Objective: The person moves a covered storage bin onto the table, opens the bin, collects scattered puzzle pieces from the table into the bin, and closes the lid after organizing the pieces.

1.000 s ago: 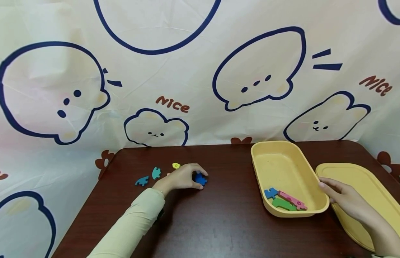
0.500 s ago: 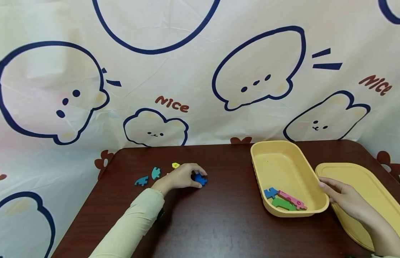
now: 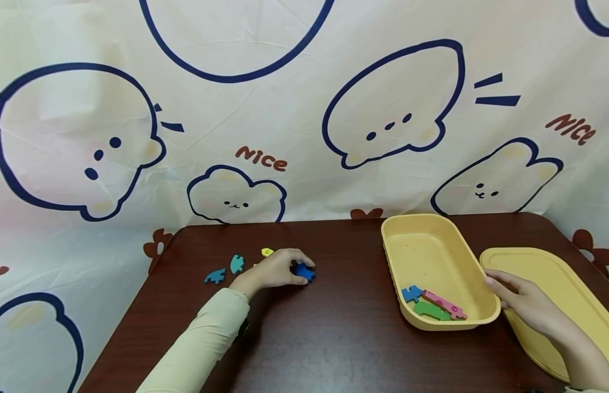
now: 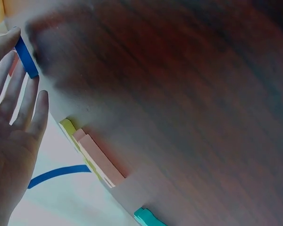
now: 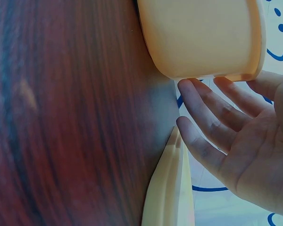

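My left hand (image 3: 275,268) pinches a blue puzzle piece (image 3: 305,272) between thumb and fingers, low over the brown table. In the left wrist view this blue piece (image 4: 26,56) shows edge-on between the thumb and fingertips. To the right, my right hand (image 3: 525,300) grips the side of a yellow plastic box (image 3: 427,240), thumb at its rim and fingers against the outer wall. Inside the box lie a blue piece (image 3: 412,293), a pink piece (image 3: 444,304) and a green piece (image 3: 431,310), near its front end.
Left of the left hand lie a teal piece (image 3: 237,264), a blue-teal piece (image 3: 215,276) and a yellow piece (image 3: 267,252). A pale pink piece (image 4: 101,160) shows beside the yellow one in the left wrist view. The yellow lid (image 3: 545,267) rests under the right forearm.
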Tool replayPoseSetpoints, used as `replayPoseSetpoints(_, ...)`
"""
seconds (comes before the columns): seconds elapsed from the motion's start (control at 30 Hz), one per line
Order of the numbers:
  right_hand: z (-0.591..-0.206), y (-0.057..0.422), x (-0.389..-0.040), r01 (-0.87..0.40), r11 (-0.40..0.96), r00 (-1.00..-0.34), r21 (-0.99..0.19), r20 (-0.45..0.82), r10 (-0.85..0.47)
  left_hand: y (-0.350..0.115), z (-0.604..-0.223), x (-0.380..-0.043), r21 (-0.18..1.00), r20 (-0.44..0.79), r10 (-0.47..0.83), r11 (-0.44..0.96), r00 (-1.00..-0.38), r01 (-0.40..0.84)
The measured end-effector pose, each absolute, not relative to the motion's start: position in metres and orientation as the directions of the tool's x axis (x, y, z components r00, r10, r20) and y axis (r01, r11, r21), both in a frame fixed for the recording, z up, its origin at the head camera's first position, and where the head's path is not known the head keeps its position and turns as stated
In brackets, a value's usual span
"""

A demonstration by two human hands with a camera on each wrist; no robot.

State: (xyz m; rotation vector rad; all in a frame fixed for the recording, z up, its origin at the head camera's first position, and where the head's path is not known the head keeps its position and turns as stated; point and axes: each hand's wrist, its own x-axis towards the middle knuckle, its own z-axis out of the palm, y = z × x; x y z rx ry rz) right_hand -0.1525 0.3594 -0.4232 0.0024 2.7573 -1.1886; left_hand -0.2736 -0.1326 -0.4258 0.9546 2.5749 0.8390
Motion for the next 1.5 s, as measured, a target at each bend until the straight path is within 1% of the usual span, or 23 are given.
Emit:
replayPoseSetpoints(0.17,-0.422,0.358,-0.152,0.048,0.691,-0.991,-0.721,-0.118,-0.055,-0.133,-0.425,-0.274,0.608,-0.032,0.676,0.598,-0.736,0.523)
replayPoseSetpoints(0.83,-0.418,0.357,-0.153,0.058,0.700,-0.990,-0.712,-0.131,-0.051,-0.128,-0.419,-0.271,0.586,0.018,0.680,0.586,-0.733,0.559)
replayPoseSetpoints(1.2,-0.418,0.356,-0.153,0.056,0.692,-0.990,-0.720,-0.129,-0.054,-0.122,-0.415,-0.265,0.581,0.015,0.653,0.610,-0.757,0.538)
replayPoseSetpoints(1.5,-0.421,0.358,-0.153,0.059,0.681,-0.990,-0.730,-0.131,-0.054,-0.112,-0.413,-0.262,0.579,0.035,0.667,0.593,-0.744,0.559)
